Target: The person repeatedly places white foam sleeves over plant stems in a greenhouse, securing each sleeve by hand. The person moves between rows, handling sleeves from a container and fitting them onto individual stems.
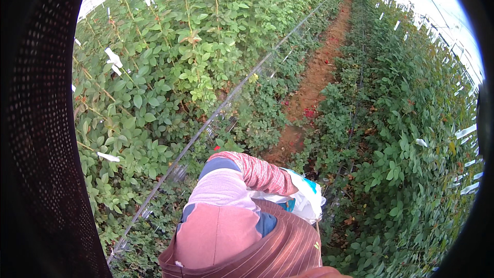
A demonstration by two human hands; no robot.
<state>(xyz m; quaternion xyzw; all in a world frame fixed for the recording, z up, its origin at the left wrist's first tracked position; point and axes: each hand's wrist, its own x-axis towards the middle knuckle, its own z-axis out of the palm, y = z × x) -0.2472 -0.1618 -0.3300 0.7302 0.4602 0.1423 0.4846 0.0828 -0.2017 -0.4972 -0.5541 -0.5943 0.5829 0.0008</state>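
My left arm, in a red-and-white patterned sleeve, bends at the elbow and reaches to the right. Only a bit of the wrist of my left hand shows; the rest is hidden inside a white plastic bag with blue print. The bag hangs against a brown striped apron at my waist. Pink, lilac and blue cloth covers my upper arm. My right hand is out of view. A pinkish rounded shape at the bottom edge is too cut off to identify.
Tall rose plants, many stems topped with white sleeves, stand left behind a long grey rail. Another dense row lines the right. A reddish dirt path with fallen red petals runs ahead between low foliage.
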